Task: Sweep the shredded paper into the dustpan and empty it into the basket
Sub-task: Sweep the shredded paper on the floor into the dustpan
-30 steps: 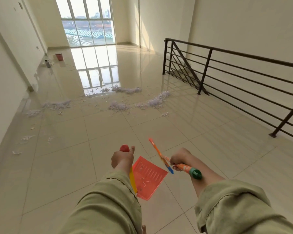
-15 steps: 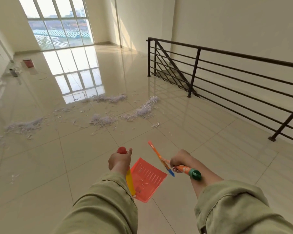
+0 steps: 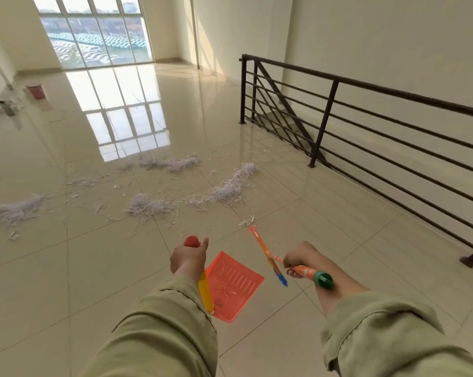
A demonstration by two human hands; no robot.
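The left hand (image 3: 189,257) is gripping the yellow handle of the orange dustpan (image 3: 234,284), fingers curled round it below the red end cap; the pan is hanging low over the floor (image 3: 338,227), with only a few paper scraps in it. The right hand (image 3: 300,261) is clamped on the orange broom handle (image 3: 307,272), which is pointing forward and left toward the litter.

The shredded paper (image 3: 224,190) is lying ahead of both hands, well apart from them, in several clumps. The largest band is running diagonally, from near centre up toward the railing (image 3: 325,123). A second clump (image 3: 148,206) is sitting left of it, and more is trailing off to the far left.

A red basket (image 3: 36,91) is standing far off by the left wall, beyond all the paper.

Judgement: the right hand, carrying the broom, is slightly nearer the diagonal band. Sweeping is not yet under way here.
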